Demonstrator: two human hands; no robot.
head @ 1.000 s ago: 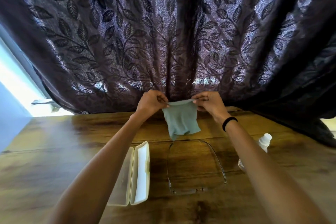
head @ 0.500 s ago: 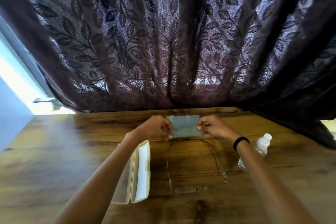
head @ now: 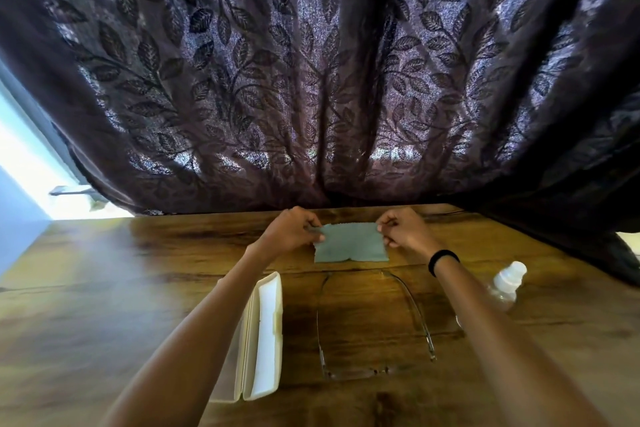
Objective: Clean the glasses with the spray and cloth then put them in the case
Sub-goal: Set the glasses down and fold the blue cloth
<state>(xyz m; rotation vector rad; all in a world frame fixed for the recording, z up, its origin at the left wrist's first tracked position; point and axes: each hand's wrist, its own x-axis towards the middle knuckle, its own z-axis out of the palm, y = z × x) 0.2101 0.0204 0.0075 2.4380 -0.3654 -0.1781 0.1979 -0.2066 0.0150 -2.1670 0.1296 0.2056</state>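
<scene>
A grey-green cloth (head: 349, 242) lies spread flat on the wooden table (head: 104, 288) near its far edge. My left hand (head: 292, 229) pinches the cloth's far left corner and my right hand (head: 403, 229) pinches its far right corner. Thin rimless glasses (head: 374, 322) lie unfolded on the table just in front of the cloth, lenses toward me. A white case (head: 258, 340) lies open to the left of the glasses, partly under my left forearm. A clear spray bottle (head: 507, 282) with a white cap stands at the right, partly behind my right forearm.
A dark leaf-patterned curtain (head: 311, 80) hangs along the table's far edge and drapes over its far right corner. A bright window gap (head: 20, 170) shows at the left. Bare wood lies left of the case.
The cloth hung in the air between both hands a second ago. Both hands have lowered it, and it now lies flat on the table beyond the glasses.
</scene>
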